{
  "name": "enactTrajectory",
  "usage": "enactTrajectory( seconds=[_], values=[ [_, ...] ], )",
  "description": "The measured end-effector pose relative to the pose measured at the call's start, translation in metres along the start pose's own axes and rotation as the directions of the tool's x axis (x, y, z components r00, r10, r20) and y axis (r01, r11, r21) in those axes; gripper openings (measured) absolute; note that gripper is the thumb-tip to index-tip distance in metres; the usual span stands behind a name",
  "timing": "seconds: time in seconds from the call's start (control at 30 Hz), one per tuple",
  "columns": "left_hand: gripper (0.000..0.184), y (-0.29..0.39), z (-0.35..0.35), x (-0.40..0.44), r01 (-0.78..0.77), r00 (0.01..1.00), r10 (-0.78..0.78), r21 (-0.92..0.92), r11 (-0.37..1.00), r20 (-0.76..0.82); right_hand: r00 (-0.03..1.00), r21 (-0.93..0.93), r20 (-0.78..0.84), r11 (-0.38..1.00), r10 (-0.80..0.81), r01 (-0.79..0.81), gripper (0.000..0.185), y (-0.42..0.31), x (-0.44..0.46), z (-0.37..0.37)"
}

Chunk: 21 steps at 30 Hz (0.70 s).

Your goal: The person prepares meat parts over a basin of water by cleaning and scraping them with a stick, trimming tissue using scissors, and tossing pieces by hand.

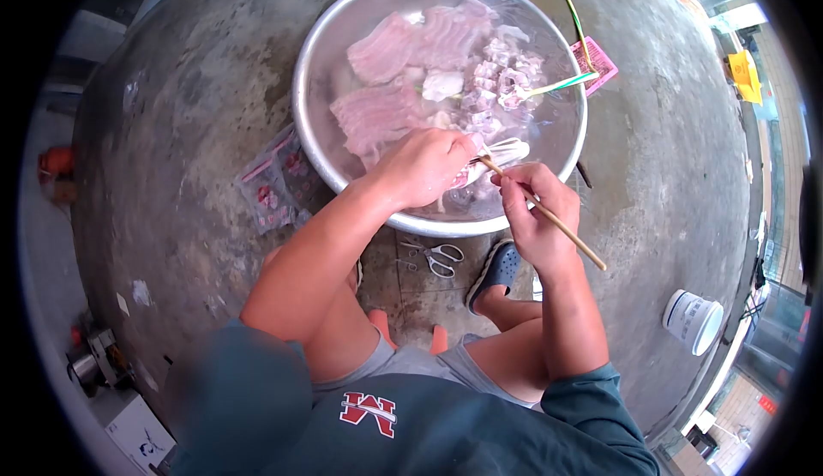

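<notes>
A large metal basin (310, 137) of water holds pale pink slabs of meat (459, 34) and a pile of chopped bony chunks (506, 73). Over its near rim, my left hand (429, 167) is closed round a pinkish-white piece of meat (467, 176), mostly covered by the fingers. My right hand (540, 214) grips a thin wooden stick (566, 234), whose far tip meets the held piece; whether it goes inside cannot be made out. White loops (510, 150) show just beyond the stick's tip.
A green-and-yellow hose (576, 21) runs into the basin past a pink basket (600, 64). White-handled scissors (441, 260) lie on the concrete floor near my shoe (495, 274). Plastic bags (274, 189) are left of the basin; a white bucket (693, 322) is at right.
</notes>
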<state>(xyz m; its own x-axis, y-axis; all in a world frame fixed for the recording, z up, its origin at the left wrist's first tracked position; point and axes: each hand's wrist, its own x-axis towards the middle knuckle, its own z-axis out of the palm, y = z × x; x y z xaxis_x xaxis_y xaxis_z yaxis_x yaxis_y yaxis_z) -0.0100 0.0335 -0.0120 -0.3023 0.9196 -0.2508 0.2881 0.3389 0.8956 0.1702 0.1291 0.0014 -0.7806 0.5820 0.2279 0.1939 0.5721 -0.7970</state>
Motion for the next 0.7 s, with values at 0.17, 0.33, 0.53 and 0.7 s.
enactTrajectory(
  seconds=[0.17, 0.33, 0.53, 0.7],
  values=[
    [0.043, 0.0, 0.0, 0.0, 0.004, 0.999, 0.0, -0.108, 0.994, 0.04, 0.85, 0.729, 0.236, 0.493, 0.471, -0.475, 0.008, 0.006, 0.011, -0.008],
    [0.041, -0.002, 0.0, -0.003, 0.01, 0.999, -0.003, -0.138, 0.99, 0.045, 0.875, 0.64, 0.174, 0.623, 0.453, -0.45, 0.008, -0.006, 0.005, 0.006],
    [0.04, -0.005, 0.0, 0.002, -0.038, 0.999, 0.038, -0.016, 0.999, -0.015, 0.996, 0.003, -0.021, 0.996, 0.089, -0.089, 0.007, -0.004, -0.001, 0.0],
    [0.039, -0.003, 0.005, 0.003, -0.069, 0.998, 0.068, -0.054, 0.996, -0.012, 0.837, 0.716, 0.206, 0.506, 0.506, -0.482, 0.007, -0.002, 0.01, -0.001]
  ],
)
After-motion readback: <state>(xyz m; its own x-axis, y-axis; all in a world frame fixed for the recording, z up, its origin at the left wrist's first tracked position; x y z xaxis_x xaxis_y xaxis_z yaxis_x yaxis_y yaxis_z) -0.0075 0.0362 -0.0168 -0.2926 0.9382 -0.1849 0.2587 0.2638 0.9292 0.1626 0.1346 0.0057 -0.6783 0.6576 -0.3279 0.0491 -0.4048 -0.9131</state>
